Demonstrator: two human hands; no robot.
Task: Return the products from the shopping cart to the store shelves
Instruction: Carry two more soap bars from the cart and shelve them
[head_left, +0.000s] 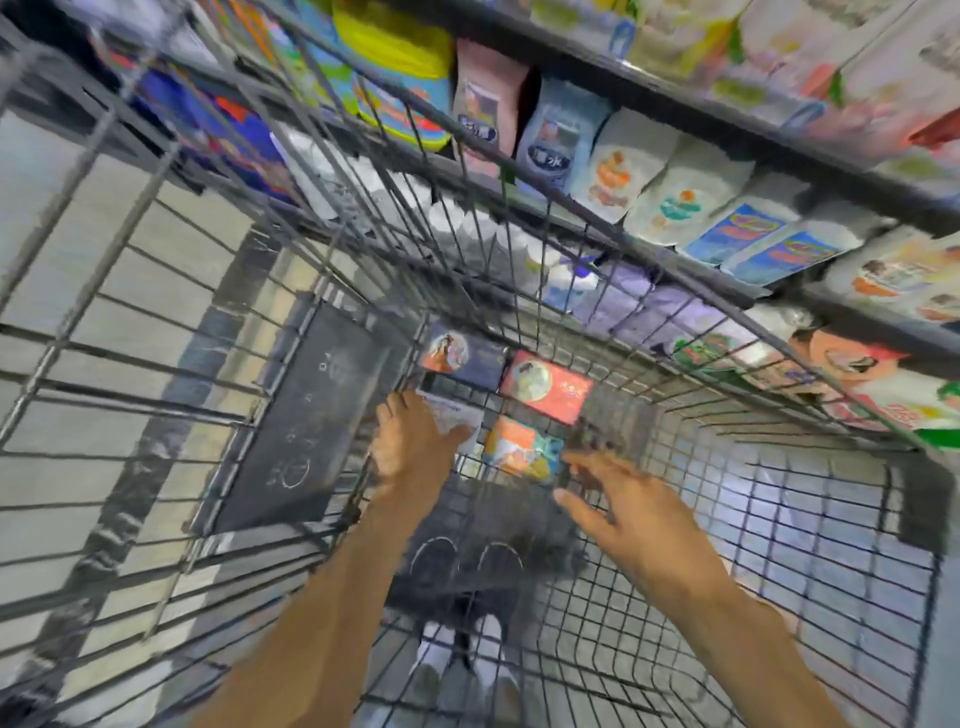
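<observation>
Both my arms reach down into a wire shopping cart (613, 332). On its bottom lie a dark blue box (465, 353), a red box (545, 387), an orange and teal pack (524, 449) and a white pack (452, 415). My left hand (410, 441) rests on the white pack, fingers spread over its edge; a firm grip cannot be made out. My right hand (628, 512) hovers to the right of the orange pack with its fingers apart and nothing in it. The picture is blurred by motion.
Store shelves (675, 98) run along the cart's far and right side, packed with pouches and bags of products. A dark panel (306, 410) stands at the cart's left end. The tiled floor and my shoes (462, 670) show through the cart's mesh.
</observation>
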